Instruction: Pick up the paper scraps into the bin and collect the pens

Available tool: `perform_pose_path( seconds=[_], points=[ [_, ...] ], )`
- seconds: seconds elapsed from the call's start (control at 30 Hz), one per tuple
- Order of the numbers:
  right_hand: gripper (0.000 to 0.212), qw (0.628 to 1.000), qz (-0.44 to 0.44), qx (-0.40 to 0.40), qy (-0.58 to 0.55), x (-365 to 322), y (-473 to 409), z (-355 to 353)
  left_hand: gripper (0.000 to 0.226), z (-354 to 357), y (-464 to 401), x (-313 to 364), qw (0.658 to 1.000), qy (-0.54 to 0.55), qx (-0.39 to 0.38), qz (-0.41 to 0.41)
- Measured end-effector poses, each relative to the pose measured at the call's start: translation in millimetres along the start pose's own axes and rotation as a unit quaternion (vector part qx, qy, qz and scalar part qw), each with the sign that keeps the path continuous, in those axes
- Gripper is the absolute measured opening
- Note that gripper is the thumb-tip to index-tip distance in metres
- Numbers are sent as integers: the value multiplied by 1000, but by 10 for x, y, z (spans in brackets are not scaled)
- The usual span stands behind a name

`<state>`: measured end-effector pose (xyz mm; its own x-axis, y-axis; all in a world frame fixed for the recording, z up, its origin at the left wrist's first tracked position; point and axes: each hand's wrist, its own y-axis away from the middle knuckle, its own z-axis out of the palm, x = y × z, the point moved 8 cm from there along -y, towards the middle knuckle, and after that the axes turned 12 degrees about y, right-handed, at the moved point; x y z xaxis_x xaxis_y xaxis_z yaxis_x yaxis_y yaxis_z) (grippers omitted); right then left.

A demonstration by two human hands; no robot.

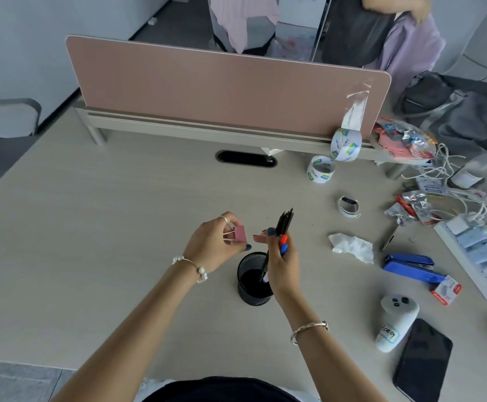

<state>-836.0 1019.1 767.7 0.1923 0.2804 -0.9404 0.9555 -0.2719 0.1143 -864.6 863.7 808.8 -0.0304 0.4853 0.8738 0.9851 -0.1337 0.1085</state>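
My right hand grips a bundle of pens, mostly black with a red and a blue cap, held upright above a black mesh pen cup. The lower tip of one pen reaches into the cup. My left hand pinches a pink binder clip just left of the pens. A crumpled white paper scrap lies on the desk to the right. One more pen lies beyond it. No bin is in view.
A blue stapler, a staple box, a white controller and a dark phone lie at the right. Two tape rolls, a wristband, wrappers and cables crowd the far right. A pink divider bounds the back.
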Motion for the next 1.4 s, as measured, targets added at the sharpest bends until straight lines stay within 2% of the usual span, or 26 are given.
perform_pose_path(
  seconds=[0.1,0.37,0.53,0.77,0.9,1.03,1.17,1.27,1.4],
  points=[
    [5,999,-11,-6,51,128,41,48,30,2,14,-2,1000,-4,-5,5],
    [34,996,-30,1,78,304,117,-59,27,47,60,-3,1000,2,-9,8],
    [30,993,-30,-2,115,375,144,-280,26,93,101,-41,1000,0,-17,21],
    [16,961,-34,7,273,650,256,-608,27,229,251,-1,996,-29,-49,69],
    [14,953,-26,-13,302,754,341,-599,29,402,285,-68,994,-29,-80,63],
    [13,953,-27,-30,301,751,391,-541,41,506,280,-46,994,-22,-86,61],
    [14,951,-34,-39,305,692,403,-519,51,623,287,-6,979,-142,-123,78],
    [16,947,-42,-48,315,649,418,-519,43,612,300,-3,972,-177,-112,102],
    [17,942,-54,-53,328,612,411,-517,29,506,312,23,977,-163,-101,97]
  ],
)
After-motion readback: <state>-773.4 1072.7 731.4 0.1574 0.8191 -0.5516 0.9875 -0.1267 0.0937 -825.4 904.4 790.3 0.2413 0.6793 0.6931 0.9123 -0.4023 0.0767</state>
